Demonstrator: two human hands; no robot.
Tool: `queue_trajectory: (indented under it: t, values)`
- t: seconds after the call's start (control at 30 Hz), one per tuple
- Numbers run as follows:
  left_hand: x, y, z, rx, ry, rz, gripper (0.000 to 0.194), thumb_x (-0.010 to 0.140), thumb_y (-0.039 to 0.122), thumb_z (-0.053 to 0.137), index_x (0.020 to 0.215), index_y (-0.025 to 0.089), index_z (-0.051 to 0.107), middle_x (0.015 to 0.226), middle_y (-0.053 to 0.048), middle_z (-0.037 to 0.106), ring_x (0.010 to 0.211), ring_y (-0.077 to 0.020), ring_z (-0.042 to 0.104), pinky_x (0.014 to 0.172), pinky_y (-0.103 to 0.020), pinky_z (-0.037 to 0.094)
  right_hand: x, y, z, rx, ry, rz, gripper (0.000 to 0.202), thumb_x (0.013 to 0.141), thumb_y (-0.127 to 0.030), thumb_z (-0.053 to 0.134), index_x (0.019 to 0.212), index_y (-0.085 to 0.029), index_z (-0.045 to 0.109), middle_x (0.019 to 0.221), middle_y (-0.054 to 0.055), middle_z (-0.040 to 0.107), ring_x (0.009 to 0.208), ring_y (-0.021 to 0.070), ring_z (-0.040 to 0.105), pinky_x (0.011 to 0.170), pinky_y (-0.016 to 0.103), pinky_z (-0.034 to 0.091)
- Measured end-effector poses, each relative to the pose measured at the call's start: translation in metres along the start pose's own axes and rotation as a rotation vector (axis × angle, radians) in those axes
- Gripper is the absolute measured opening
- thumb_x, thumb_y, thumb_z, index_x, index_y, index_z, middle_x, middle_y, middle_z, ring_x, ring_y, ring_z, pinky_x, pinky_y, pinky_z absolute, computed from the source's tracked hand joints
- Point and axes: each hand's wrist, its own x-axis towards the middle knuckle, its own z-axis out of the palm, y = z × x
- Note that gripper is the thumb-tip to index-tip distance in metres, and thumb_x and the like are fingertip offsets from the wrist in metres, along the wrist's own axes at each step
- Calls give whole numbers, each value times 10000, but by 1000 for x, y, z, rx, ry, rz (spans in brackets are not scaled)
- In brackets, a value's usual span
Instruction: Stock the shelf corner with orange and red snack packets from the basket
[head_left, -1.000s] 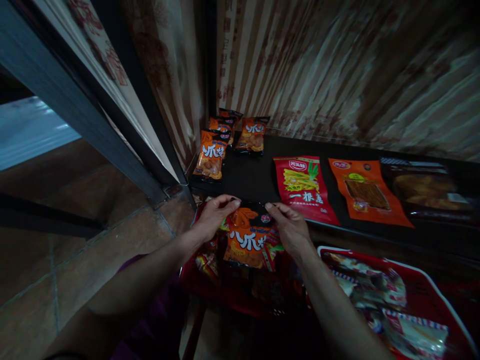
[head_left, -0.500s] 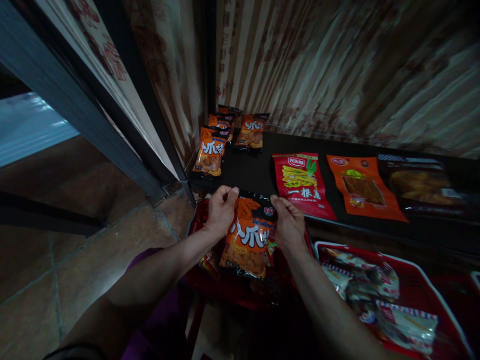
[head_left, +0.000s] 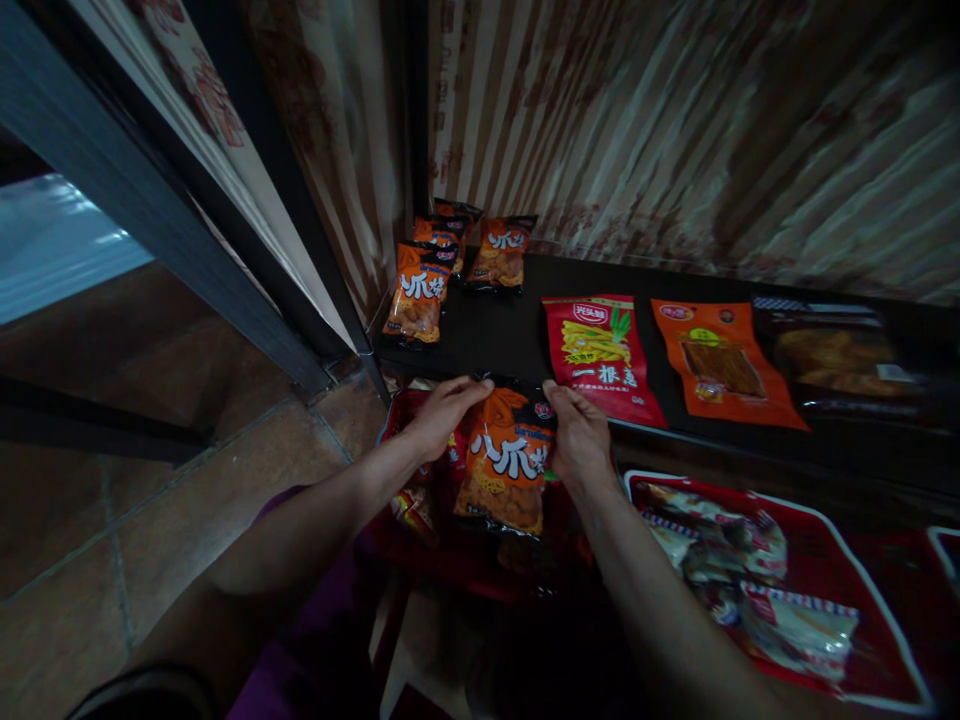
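Note:
An orange and black snack bag hangs upright between my hands, its printed front facing me. My left hand pinches the bag's upper left corner. At the upper right corner, my right hand grips the top edge with thumb and fingers. Beneath the bag is a red basket with several packets in it, partly hidden by my arms and the bag. Several matching orange bags stand at the left end of the black shelf, just beyond my hands.
A red snack packet, an orange packet and a dark packet lie along the shelf. Another red basket with a white rim holds several white packets at the right. Dark metal posts rise at the left above the tiled floor.
The held bag has shifted slightly up and to the right. My left hand's fingers now stretch farther along its top corner, while my right hand keeps its grip.

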Motion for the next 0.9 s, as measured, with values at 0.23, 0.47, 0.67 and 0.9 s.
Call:
queue_trajectory:
  t: [0.23, 0.47, 0.67, 0.9]
  values:
    - [-4, 0, -4, -15, -109, -85, 368, 582, 459, 790, 753, 157, 668, 785, -39, 683, 741, -161, 601, 765, -307, 447, 2, 2, -1, -5, 9, 17, 366, 507, -428, 840, 522, -222, 538, 459, -91, 526, 402, 81, 424, 441, 232, 378]
    - [0, -5, -9, -16, -13, -51, 336, 609, 458, 768, 738, 163, 673, 753, -16, 690, 693, -138, 597, 693, -264, 440, 3, 3, -1, -33, -29, 13, 354, 542, -472, 819, 571, -232, 561, 523, -79, 571, 470, 104, 489, 493, 237, 417]
    - [2, -5, -8, -12, 102, -35, 339, 597, 475, 753, 728, 172, 671, 762, -19, 692, 687, -146, 606, 647, -254, 442, 5, 4, -5, -16, -105, 22, 326, 586, -503, 797, 622, -234, 614, 555, -67, 580, 532, 114, 514, 548, 241, 442]
    - [9, -5, -8, -58, 201, 38, 342, 564, 465, 774, 721, 177, 675, 737, -12, 689, 698, -155, 617, 697, -275, 467, 3, 5, -10, -100, -193, 18, 338, 614, -558, 760, 674, -238, 665, 611, -47, 641, 595, 137, 579, 586, 248, 465]
